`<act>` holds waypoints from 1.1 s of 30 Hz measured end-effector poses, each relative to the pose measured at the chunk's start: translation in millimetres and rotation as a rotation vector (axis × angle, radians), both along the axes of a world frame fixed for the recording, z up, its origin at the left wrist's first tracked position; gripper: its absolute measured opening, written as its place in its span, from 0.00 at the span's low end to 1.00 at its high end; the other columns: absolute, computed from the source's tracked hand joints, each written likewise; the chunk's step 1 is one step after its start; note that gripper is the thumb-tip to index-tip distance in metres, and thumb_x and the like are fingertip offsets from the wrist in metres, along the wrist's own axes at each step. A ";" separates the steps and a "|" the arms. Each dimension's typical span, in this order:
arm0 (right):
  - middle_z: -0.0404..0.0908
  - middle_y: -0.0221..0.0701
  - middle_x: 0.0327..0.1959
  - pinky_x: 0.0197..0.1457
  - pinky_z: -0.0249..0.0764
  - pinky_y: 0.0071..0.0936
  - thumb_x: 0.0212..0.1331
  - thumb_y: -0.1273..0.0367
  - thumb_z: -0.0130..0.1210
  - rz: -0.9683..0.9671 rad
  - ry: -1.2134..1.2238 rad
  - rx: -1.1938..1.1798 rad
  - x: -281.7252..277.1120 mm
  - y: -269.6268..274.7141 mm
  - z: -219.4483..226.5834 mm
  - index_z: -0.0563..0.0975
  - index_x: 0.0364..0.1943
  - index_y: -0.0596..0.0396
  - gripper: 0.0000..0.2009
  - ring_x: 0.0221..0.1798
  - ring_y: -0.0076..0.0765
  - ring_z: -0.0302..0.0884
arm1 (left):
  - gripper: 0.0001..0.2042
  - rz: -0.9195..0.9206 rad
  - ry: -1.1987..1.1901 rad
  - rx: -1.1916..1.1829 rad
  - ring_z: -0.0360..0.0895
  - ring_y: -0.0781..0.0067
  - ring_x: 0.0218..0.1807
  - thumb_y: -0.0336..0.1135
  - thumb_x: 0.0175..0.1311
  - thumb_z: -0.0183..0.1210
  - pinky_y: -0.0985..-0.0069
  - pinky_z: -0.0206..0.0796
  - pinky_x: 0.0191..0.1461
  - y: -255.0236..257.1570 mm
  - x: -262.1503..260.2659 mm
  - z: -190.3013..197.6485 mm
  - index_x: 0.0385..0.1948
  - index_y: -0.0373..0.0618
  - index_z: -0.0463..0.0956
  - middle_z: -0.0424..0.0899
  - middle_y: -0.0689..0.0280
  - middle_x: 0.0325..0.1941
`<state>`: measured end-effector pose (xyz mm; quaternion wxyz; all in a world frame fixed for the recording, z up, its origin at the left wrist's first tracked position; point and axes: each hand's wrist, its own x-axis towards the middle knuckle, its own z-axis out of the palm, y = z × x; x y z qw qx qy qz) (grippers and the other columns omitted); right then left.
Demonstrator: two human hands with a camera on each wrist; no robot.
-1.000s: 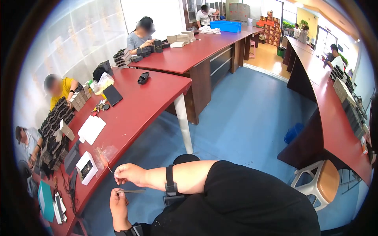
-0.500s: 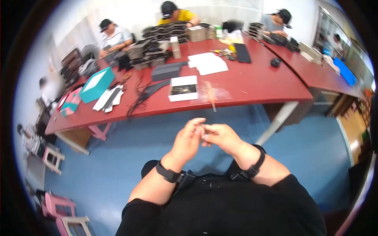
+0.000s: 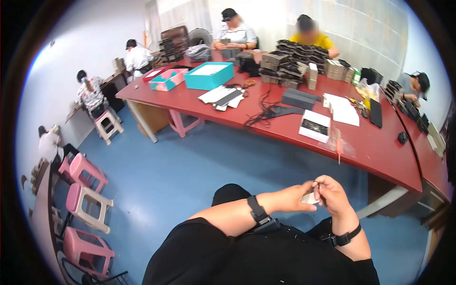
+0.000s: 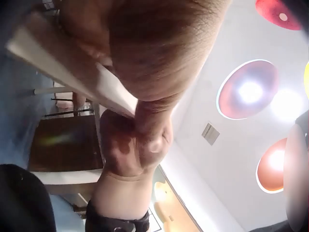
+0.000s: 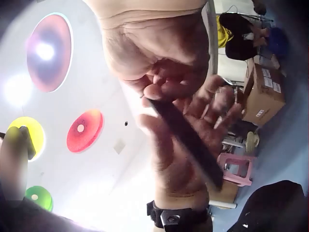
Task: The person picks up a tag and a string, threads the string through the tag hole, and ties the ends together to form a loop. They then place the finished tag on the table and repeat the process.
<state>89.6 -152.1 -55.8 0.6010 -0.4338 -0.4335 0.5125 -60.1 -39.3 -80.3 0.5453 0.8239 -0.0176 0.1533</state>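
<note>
In the head view my left hand holds a small flat strip, pale on the side that shows, between thumb and fingers. Close against it, my right hand has curled fingers and pinches a thin dark piece. The left wrist view shows the strip slanting beneath my left hand, with my right hand touching near its end. Seen from the right wrist, the strip's dark side crosses in front of the left palm and reaches my right fingertips. Fingers partly hide the contact.
Ahead stands a red table bearing a white box, an orange-handled tool, a teal box, white sheets and stacked grey-black pieces. Several people sit around. Pink stools stand at the left.
The head view has swung left, bringing the teal box and stools into fuller sight. Both hands remain close together; the pale strip shows more clearly than half a second ago.
</note>
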 end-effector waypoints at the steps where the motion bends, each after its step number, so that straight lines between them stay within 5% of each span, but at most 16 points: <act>1: 0.74 0.28 0.23 0.24 0.67 0.14 0.61 0.73 0.47 -0.055 -0.062 0.020 -1.4 0.7 3.2 0.74 0.37 0.58 0.06 0.22 0.19 0.69 | 0.29 0.021 0.000 0.001 0.75 0.59 0.44 0.42 0.56 0.62 0.67 0.67 0.48 0.8 -2.1 3.2 0.55 0.39 0.61 0.75 0.55 0.43; 3: 0.75 0.28 0.23 0.25 0.69 0.15 0.59 0.77 0.42 -0.207 -0.188 -0.065 0.5 1.1 8.4 0.76 0.33 0.58 0.09 0.26 0.20 0.72 | 0.22 0.031 0.128 0.162 0.76 0.54 0.36 0.45 0.62 0.56 0.66 0.66 0.41 5.0 -3.8 10.9 0.49 0.38 0.64 0.77 0.53 0.31; 6: 0.75 0.27 0.24 0.27 0.68 0.15 0.56 0.80 0.37 -0.327 -0.194 -0.081 -1.6 4.3 2.6 0.75 0.26 0.58 0.12 0.27 0.19 0.71 | 0.20 0.061 0.176 0.214 0.75 0.48 0.35 0.47 0.63 0.53 0.63 0.65 0.37 7.2 -4.3 13.3 0.45 0.38 0.65 0.77 0.48 0.31; 8: 0.73 0.27 0.24 0.29 0.64 0.15 0.56 0.81 0.38 -0.774 -0.356 0.260 3.6 5.6 -16.4 0.73 0.24 0.57 0.11 0.26 0.18 0.68 | 0.21 0.050 0.140 0.243 0.75 0.46 0.37 0.47 0.62 0.54 0.62 0.66 0.39 1.4 -3.3 12.0 0.46 0.38 0.65 0.77 0.47 0.33; 9: 0.72 0.28 0.25 0.31 0.61 0.16 0.56 0.82 0.39 -0.851 -0.337 0.335 6.9 6.1 -11.9 0.72 0.24 0.57 0.10 0.26 0.19 0.64 | 0.21 0.082 0.158 0.272 0.75 0.45 0.38 0.47 0.62 0.54 0.61 0.66 0.40 -1.9 -3.0 11.8 0.47 0.38 0.65 0.78 0.46 0.34; 14: 0.73 0.33 0.26 0.33 0.63 0.19 0.55 0.83 0.42 -0.789 -0.168 0.633 15.3 7.7 -0.4 0.71 0.24 0.57 0.09 0.29 0.25 0.67 | 0.22 0.122 0.147 0.292 0.77 0.48 0.40 0.45 0.61 0.55 0.63 0.68 0.42 16.4 -1.7 32.2 0.50 0.39 0.66 0.79 0.50 0.37; 16: 0.74 0.35 0.26 0.34 0.66 0.22 0.53 0.85 0.41 -0.802 -0.657 0.761 4.7 1.2 16.7 0.71 0.24 0.57 0.10 0.30 0.28 0.70 | 0.21 0.192 0.086 0.231 0.78 0.51 0.39 0.43 0.60 0.57 0.66 0.69 0.41 21.3 0.9 30.2 0.50 0.41 0.67 0.79 0.52 0.36; 18: 0.74 0.36 0.25 0.34 0.68 0.23 0.50 0.87 0.41 -0.713 -0.881 0.800 13.1 -4.7 31.8 0.72 0.24 0.58 0.11 0.30 0.31 0.72 | 0.20 0.122 0.083 0.246 0.78 0.52 0.39 0.43 0.60 0.57 0.66 0.69 0.41 6.5 -5.1 37.6 0.49 0.41 0.67 0.79 0.52 0.36; 20: 0.74 0.35 0.26 0.33 0.67 0.22 0.50 0.87 0.41 -0.709 -0.661 0.721 32.0 5.0 28.9 0.73 0.24 0.59 0.11 0.29 0.29 0.71 | 0.20 0.045 0.111 0.238 0.78 0.53 0.39 0.42 0.59 0.58 0.67 0.69 0.42 -7.5 -13.3 47.3 0.47 0.40 0.68 0.79 0.53 0.36; 22: 0.74 0.35 0.26 0.34 0.67 0.22 0.51 0.87 0.42 -0.697 -0.598 0.737 28.2 7.9 33.0 0.73 0.25 0.60 0.10 0.29 0.28 0.71 | 0.19 0.202 0.151 0.334 0.77 0.55 0.40 0.41 0.58 0.60 0.68 0.68 0.42 -4.6 -9.8 60.4 0.45 0.40 0.68 0.78 0.54 0.36; 28: 0.75 0.36 0.27 0.36 0.68 0.21 0.53 0.86 0.42 -0.678 -0.603 0.714 25.6 6.0 28.4 0.74 0.27 0.61 0.10 0.30 0.29 0.71 | 0.19 0.250 0.070 0.354 0.77 0.59 0.37 0.39 0.57 0.60 0.70 0.68 0.41 -1.4 -4.6 48.2 0.47 0.41 0.68 0.76 0.57 0.33; 33: 0.78 0.38 0.26 0.35 0.71 0.24 0.54 0.85 0.44 -0.673 -0.842 0.787 37.6 0.7 45.2 0.75 0.29 0.61 0.09 0.30 0.33 0.75 | 0.27 0.193 0.135 0.512 0.76 0.49 0.47 0.44 0.60 0.56 0.64 0.68 0.48 11.6 -9.7 52.1 0.60 0.45 0.60 0.77 0.49 0.46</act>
